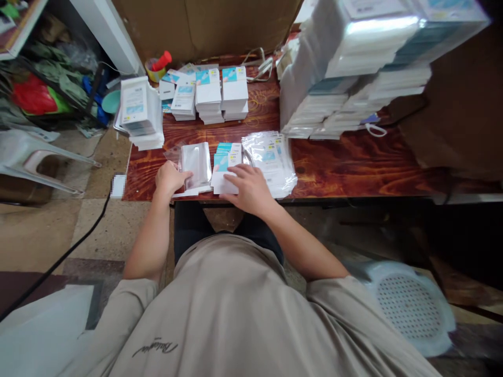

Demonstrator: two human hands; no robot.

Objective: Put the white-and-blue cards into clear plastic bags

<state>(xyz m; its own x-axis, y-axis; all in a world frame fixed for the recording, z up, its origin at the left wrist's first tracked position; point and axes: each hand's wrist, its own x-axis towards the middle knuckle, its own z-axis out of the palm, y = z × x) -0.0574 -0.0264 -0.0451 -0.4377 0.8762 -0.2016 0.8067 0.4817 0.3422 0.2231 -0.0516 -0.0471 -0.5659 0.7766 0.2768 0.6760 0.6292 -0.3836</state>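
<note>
My left hand (170, 179) is at the left edge of a pile of clear plastic sleeves (198, 159). Its thumb lies across the top sleeve, and the other fingers curl at the side, partly hidden, gripping the sleeve's edge. Over a small pile of blue-and-white printed cards (222, 163) rests my right hand (249, 187), its fingers spread on the white lower part of the top card. Just right of that hand, a fanned heap of cards in clear sleeves (277, 162) reaches the table's front edge.
Stacks of printed cards (234, 86) line the back of the wooden table (330, 167), with another stack (135, 107) at its left end. A tall stack of packaged cards (314, 78) rises at right. A tape roll (154, 70) sits behind. Plastic stools (408, 309) flank the table.
</note>
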